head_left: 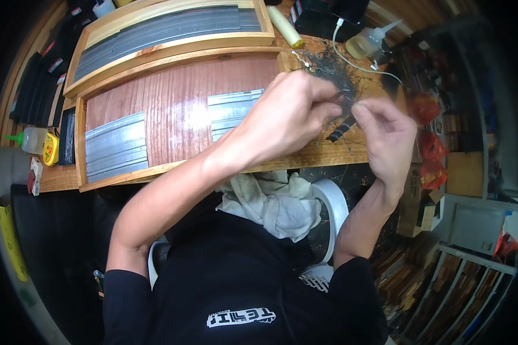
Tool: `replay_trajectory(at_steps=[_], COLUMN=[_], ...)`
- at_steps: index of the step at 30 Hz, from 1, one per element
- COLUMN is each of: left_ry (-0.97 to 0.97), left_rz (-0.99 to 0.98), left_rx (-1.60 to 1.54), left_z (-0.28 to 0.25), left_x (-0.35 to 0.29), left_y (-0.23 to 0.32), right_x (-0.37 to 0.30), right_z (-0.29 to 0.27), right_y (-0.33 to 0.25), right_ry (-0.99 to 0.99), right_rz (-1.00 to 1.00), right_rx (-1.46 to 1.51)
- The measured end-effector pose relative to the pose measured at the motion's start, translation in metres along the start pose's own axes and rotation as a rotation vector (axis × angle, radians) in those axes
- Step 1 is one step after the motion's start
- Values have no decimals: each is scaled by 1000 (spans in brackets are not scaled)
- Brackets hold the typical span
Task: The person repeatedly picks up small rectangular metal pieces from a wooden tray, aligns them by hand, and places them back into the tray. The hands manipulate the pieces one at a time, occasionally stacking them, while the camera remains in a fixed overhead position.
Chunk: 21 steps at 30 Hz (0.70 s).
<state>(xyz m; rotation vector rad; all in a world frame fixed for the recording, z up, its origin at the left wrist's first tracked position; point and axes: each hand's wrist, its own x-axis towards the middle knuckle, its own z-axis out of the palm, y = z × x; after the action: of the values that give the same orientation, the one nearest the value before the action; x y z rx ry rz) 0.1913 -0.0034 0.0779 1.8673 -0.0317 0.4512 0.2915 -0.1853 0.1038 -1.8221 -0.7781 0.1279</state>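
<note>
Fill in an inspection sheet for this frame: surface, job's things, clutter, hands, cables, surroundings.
Surface: wooden bench, glossy reddish panel framed in pale wood.
Job's things: small dark strip under the fingers, beside a dark smudged patch; grey metal strips lie on the panel.
Clutter: squeeze bottle, yellow tube, yellow tape measure, pale rag on the lap.
Hands: left hand and right hand pinch something small together; what it is cannot be told.
Cables: white cable runs across the bench's far corner.
Surroundings: shelves of wood pieces at right.
</note>
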Motion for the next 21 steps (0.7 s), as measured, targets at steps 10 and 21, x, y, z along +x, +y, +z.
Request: replay_trajectory(at_steps=[10,21], left_ry=[-52,146], left_rz=[21,-35], left_rx=[-115,438], left_z=[33,17], left_x=[28,45], left_y=[-20,-28], right_x=[-1,-22], right_z=[-11,-19], right_y=[15,16], right_ry=[114,137], right_rz=[35,112], right_rx=[14,-13])
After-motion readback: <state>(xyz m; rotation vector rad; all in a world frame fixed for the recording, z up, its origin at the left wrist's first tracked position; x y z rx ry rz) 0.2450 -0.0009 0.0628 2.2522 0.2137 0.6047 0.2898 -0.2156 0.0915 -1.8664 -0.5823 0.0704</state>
